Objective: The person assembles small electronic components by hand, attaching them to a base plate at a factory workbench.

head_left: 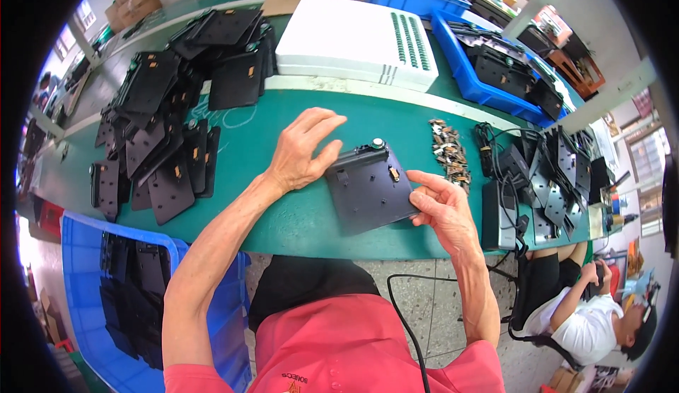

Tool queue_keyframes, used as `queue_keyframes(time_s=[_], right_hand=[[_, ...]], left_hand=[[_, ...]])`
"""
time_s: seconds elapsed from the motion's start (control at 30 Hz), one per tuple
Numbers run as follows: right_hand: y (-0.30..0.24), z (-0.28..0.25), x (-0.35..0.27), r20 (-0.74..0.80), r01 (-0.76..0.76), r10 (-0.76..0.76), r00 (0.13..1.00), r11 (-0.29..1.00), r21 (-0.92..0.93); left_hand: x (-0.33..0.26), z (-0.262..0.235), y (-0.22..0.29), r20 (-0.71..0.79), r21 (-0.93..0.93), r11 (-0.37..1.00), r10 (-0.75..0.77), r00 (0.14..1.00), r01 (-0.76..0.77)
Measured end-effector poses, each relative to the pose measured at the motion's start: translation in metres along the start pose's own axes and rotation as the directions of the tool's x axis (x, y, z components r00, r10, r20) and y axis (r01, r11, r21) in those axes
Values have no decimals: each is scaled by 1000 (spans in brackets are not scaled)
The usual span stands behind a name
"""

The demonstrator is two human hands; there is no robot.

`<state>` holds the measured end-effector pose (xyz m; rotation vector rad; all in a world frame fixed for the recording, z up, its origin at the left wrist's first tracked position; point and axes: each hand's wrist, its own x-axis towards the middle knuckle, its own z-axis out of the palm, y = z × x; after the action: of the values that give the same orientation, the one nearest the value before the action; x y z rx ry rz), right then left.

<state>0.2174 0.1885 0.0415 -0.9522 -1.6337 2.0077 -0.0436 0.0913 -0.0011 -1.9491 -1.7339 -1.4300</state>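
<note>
A flat black plate [364, 194] is tilted a little over the green bench top. Along its far edge runs a black bar with a round silver-and-green end, and a small brass-coloured clip [394, 173] sits near its right side. My right hand [445, 208] pinches the plate's right edge between thumb and fingers. At the plate's far left corner is my left hand [304, 151], thumb and fingers apart and holding nothing. Whether the left thumb touches the bar I cannot tell. Right of the plate lies a pile of small brass-and-black clips [450, 149].
Similar black plates are heaped on the left [159, 131]. A white foam box [339, 36] and a blue bin of plates [467, 85] stand behind. On the right are cables, a grey-black device [499, 216] and metal plates; a blue crate [177, 244] stands lower left. Someone sits at right.
</note>
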Motion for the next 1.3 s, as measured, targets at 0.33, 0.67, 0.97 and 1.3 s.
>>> queue_keyframes(time_s=[0.33,0.67,0.97,1.3], right_hand=[[-63,-65,-61,-240,168,-190,952,980,-111],[-89,-249,-96,-686,249,-312,657,949,-194],[-107,-367,-38,-834,209,-266,483,960,-185],[-100,-409,10,-850,154,-216,481,975,-161]], left_hand=[[-6,-4,2,77,-20,998,-61,995,63],[-4,0,3,156,-7,997,-73,985,75],[-1,0,6,194,56,994,-100,976,91],[1,2,6,224,92,992,-107,969,88]])
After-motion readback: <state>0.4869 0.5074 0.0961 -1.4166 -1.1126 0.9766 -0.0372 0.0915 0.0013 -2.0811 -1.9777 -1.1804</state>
